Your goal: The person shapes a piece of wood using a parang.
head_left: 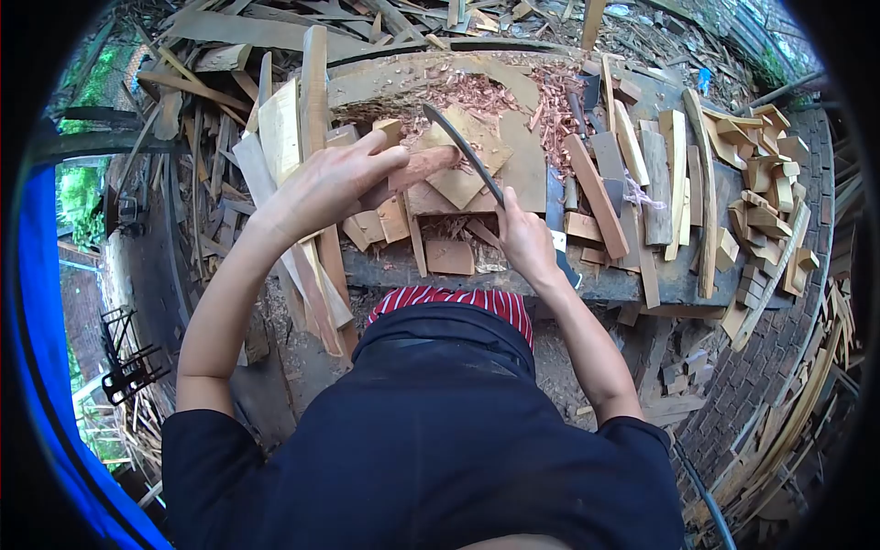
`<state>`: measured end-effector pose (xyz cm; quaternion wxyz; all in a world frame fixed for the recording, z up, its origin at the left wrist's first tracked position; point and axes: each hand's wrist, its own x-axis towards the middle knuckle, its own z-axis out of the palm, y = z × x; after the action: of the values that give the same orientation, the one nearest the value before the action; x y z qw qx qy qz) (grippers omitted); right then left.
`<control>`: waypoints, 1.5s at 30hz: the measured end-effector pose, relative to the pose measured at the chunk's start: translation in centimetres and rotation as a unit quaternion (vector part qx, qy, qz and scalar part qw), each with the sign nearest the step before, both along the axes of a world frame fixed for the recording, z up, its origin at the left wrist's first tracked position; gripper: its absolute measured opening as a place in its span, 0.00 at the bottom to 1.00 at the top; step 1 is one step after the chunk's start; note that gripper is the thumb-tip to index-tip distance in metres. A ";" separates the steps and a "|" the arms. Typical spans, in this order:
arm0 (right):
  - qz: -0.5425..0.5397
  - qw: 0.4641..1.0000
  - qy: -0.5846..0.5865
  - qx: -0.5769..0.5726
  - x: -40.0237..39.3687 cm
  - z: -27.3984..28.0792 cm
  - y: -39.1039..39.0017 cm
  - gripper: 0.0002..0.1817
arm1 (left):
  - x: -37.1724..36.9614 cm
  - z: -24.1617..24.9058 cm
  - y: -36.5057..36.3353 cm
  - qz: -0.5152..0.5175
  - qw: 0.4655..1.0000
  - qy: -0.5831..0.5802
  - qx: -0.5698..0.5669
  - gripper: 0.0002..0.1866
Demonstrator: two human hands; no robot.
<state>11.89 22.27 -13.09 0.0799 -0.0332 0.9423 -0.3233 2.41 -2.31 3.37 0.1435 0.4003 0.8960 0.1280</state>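
Note:
My left hand (332, 181) is closed around a reddish piece of wood (427, 166), its free end pointing right over a pale square board (477, 188). In my right hand (529, 240) is the grip of a machete (469, 153), its long, dark, slightly curved blade slanting up and to the left. The blade crosses close by the free end of the wood. Reddish shavings (472, 90) lie just beyond the board, on the work block. The handle is mostly hidden by my fingers.
Cut wood strips (596, 196) lie on the bench to the right, with a pile of small wood blocks (765, 174) beyond them. Long planks (314, 92) lean at the left. Wood scraps (394, 18) cover the ground behind. A blue tarp (41, 302) hangs at far left.

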 end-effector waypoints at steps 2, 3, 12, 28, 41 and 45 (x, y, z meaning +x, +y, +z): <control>-0.005 0.997 0.055 -0.044 0.2 2.2 -0.4 0.14 | -0.4 0.3 0.3 0.002 1.000 -0.006 -0.013 0.18; -0.013 0.990 0.111 -0.086 0.7 3.4 -0.7 0.14 | -0.5 0.4 0.6 0.002 1.000 -0.010 -0.025 0.17; 0.010 0.997 0.066 -0.027 0.2 2.9 -1.7 0.18 | -1.2 0.6 0.6 -0.003 1.000 -0.010 -0.009 0.25; -0.022 0.986 0.121 -0.108 -0.9 4.6 -2.1 0.17 | -0.7 0.0 0.9 0.006 1.000 -0.003 0.016 0.20; -0.005 0.987 0.121 -0.107 -0.8 4.4 -3.0 0.20 | 0.4 -1.4 2.5 0.166 0.982 0.065 0.065 0.23; -0.028 0.997 0.037 -0.060 -1.5 -1.3 -2.3 0.21 | 0.5 -1.4 2.4 0.180 0.978 0.058 0.090 0.22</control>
<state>10.41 19.99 -14.44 0.0335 -0.0239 0.9241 -0.3799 2.86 0.07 1.94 0.0294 0.2508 0.9448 0.2088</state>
